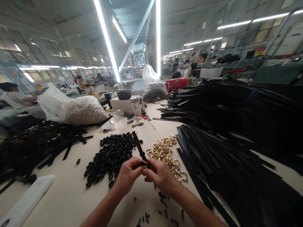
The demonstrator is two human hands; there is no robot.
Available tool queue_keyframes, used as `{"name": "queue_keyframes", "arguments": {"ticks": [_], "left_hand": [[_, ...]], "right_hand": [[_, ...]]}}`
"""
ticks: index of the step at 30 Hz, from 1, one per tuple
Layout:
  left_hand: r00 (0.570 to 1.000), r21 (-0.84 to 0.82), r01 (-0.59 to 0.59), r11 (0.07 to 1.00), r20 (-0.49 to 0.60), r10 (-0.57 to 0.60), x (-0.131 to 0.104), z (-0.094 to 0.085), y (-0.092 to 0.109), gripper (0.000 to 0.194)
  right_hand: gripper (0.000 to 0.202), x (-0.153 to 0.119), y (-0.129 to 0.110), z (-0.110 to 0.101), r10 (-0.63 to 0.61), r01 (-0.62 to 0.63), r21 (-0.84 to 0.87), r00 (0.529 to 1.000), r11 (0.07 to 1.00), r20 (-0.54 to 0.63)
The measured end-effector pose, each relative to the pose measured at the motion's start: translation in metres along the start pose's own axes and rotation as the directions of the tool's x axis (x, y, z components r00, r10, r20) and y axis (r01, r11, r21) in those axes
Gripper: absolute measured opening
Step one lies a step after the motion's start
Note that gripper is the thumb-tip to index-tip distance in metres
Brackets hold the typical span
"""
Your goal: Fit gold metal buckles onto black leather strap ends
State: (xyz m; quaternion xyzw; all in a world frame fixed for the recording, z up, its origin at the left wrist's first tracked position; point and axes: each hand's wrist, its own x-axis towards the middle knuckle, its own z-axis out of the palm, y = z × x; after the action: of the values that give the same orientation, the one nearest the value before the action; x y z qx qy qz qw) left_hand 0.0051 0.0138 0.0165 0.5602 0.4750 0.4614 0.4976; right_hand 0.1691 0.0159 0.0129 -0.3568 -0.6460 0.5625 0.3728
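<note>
Black strap [138,145] juts past my fingers, left hand [129,173] pinching its edge, right hand [161,175] clamped on it; loosening risks slippage.

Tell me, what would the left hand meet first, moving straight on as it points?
Likely the black strap, then the right hand close behind it; exact depth is hard to judge.

A narrow black strap [138,143] slants up-left, its lower end pinched.

Tubes [158,37] glare white at upper centre; straps [208,154] at right sink into shadow; edges appear stretched, far background soft.
</note>
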Motion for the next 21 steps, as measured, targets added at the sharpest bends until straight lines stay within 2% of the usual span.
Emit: {"name": "queue_keyframes", "arguments": {"ticks": [3, 6, 11, 17, 21], "left_hand": [[0.996, -0.085, 0.075, 0.994, 0.053, -0.071, -0.002, -0.001, 0.003, 0.014], [0.985, -0.266, 0.171, 0.949, 0.012, -0.175, -0.002, -0.003, 0.000, 0.021], [0.976, -0.483, 0.160, 0.861, -0.052, -0.211, 0.002, -0.006, -0.006, 0.034], [0.959, -0.526, 0.195, 0.828, -0.073, -0.273, 0.000, -0.001, -0.005, 0.036], [0.971, -0.475, 0.126, 0.871, -0.121, -0.207, -0.002, 0.005, -0.005, 0.036]], "right_hand": [[0.021, 0.001, 0.000, -0.002, 0.017, -0.019, -0.025, 0.997, 1.000, -0.076], [0.025, 0.001, -0.002, -0.004, 0.001, -0.010, -0.076, 0.993, 0.997, -0.120], [0.024, -0.001, -0.004, -0.002, 0.020, -0.033, -0.160, 0.996, 0.987, -0.083], [0.022, -0.002, 0.001, 0.000, 0.027, -0.048, -0.268, 0.996, 0.962, -0.080], [0.020, -0.001, 0.003, 0.000, 0.032, -0.058, -0.289, 0.995, 0.956, -0.094]]}}
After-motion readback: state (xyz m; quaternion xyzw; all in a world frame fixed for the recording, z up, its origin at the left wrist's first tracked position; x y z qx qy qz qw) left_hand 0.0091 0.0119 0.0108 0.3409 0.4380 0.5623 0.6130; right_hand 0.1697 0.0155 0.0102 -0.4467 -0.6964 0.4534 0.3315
